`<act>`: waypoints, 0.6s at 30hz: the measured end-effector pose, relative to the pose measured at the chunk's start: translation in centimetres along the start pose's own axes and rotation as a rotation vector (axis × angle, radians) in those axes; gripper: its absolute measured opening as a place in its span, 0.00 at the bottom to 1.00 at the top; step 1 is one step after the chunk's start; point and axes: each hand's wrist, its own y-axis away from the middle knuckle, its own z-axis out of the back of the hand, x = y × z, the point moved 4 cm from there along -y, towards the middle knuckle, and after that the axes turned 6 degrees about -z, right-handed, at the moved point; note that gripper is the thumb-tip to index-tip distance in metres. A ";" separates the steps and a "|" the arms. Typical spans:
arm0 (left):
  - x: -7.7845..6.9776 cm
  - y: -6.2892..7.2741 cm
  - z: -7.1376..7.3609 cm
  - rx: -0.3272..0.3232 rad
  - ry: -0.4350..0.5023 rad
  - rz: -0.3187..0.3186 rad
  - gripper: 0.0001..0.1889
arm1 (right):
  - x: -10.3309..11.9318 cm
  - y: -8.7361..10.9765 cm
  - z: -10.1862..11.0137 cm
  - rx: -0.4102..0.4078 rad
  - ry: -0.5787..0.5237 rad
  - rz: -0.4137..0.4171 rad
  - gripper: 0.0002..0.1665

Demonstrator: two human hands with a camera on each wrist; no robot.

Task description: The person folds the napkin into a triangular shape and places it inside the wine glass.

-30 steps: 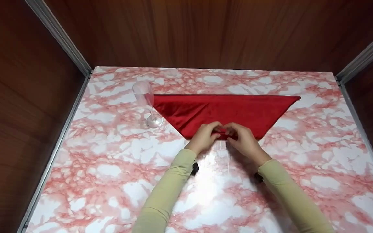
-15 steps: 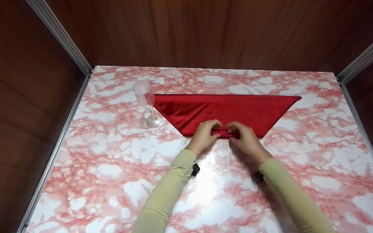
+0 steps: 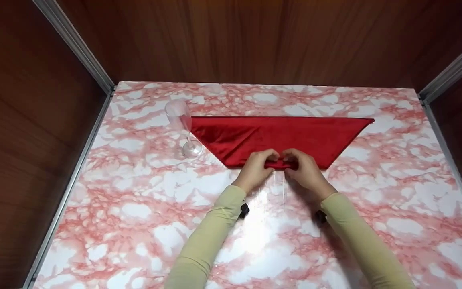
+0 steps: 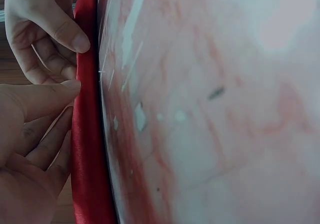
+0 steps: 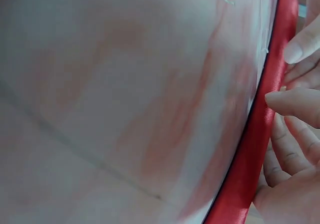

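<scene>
While the left hand point(image 3: 254, 170) and right hand point(image 3: 307, 172) pinch the near edge of the red cloth point(image 3: 291, 134), thumbs against curled fingers, an uneven pull could skew that narrow fold or let it slip loose. Cloth lies toward the far edge of the table point(image 3: 134, 224), left tip just beside the stemmed glass point(image 3: 179, 115) near the far-left corner, so a sideways drag might tip it.
</scene>
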 end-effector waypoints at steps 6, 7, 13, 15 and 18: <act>0.6 -0.1 0.1 -0.008 0.001 0.001 0.19 | -0.1 -0.3 0.2 0.003 -0.022 -0.026 0.26; 0.6 -0.1 0.1 -0.008 0.003 0.006 0.20 | -0.2 -0.3 0.2 0.005 -0.020 -0.031 0.25; 0.9 0.0 0.1 0.006 0.009 0.041 0.19 | -0.2 -0.4 0.2 0.013 0.001 -0.035 0.25; 0.9 0.1 0.1 0.024 -0.004 0.043 0.20 | -0.2 -0.4 0.2 0.016 0.014 -0.031 0.25; 0.8 0.1 0.1 0.051 -0.025 0.036 0.20 | -0.2 -0.4 0.2 0.019 0.026 -0.020 0.25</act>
